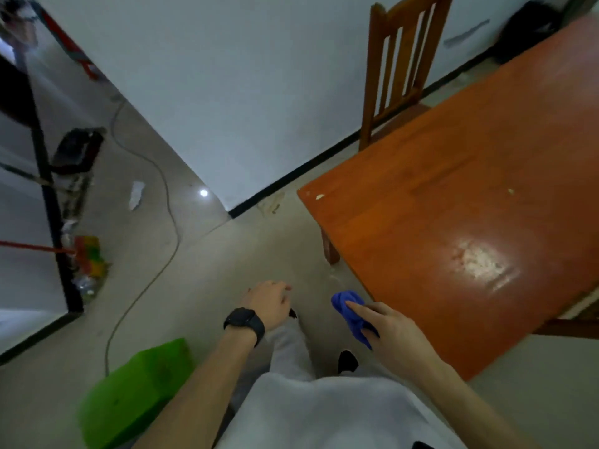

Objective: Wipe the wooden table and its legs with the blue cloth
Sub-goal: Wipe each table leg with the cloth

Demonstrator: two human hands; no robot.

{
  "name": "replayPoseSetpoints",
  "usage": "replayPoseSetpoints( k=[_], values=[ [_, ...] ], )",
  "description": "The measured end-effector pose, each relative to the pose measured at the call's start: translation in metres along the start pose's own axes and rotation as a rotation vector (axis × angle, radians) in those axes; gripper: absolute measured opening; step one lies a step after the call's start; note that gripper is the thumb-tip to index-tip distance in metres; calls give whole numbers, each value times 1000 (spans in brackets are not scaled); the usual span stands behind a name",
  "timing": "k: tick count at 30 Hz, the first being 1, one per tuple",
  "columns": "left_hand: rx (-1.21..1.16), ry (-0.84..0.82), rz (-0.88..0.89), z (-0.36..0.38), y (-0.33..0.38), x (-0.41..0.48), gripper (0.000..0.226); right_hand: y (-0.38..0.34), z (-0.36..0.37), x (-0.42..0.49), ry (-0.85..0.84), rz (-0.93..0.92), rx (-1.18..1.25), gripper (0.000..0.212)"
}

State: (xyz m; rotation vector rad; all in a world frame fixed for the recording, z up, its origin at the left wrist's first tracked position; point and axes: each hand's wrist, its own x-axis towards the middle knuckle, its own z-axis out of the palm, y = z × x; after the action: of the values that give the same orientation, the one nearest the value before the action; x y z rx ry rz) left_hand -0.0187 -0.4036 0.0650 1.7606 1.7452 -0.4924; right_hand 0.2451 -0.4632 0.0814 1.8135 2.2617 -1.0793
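Right hand, low in the frame, gripped the bunched blue cloth just beside the worktop edge stretching to its upper right, while the left hand hung loosely curled, empty.

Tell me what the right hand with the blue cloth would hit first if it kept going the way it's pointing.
Probably bare floor. The right hand, gripping the blue cloth, points forward just beside the wooden table edge; the table leg sits slightly right of that line. Depth is unclear.
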Motion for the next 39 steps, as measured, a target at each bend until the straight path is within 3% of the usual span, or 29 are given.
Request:
replayPoseSetpoints(
  k=[11, 16, 22, 31, 34, 39],
  values=[
    [352, 42, 522, -150, -6, 211, 52, -55, -9, 129, 297, 568, 390, 60],
    [637, -3, 740, -175, -14, 269, 78, -102, 6, 180, 444, 716, 612, 61],
    [949, -161, 891, -178, -21, 297, 76, -157, 34, 222, 553, 881, 764, 58],
    [859, -78, 992, -159, -44, 304, 75, -209, 111, 265, 641, 990, 782, 57],
    [707, 11, 1029, -136, -57, 317, 76, -218, 145, 281, 764, 1008, 895, 56],
    [420, 220, 1272, -98, -77, 355, 71, -215, 204, 313, 1026, 1024, 1096, 56]
  ],
)
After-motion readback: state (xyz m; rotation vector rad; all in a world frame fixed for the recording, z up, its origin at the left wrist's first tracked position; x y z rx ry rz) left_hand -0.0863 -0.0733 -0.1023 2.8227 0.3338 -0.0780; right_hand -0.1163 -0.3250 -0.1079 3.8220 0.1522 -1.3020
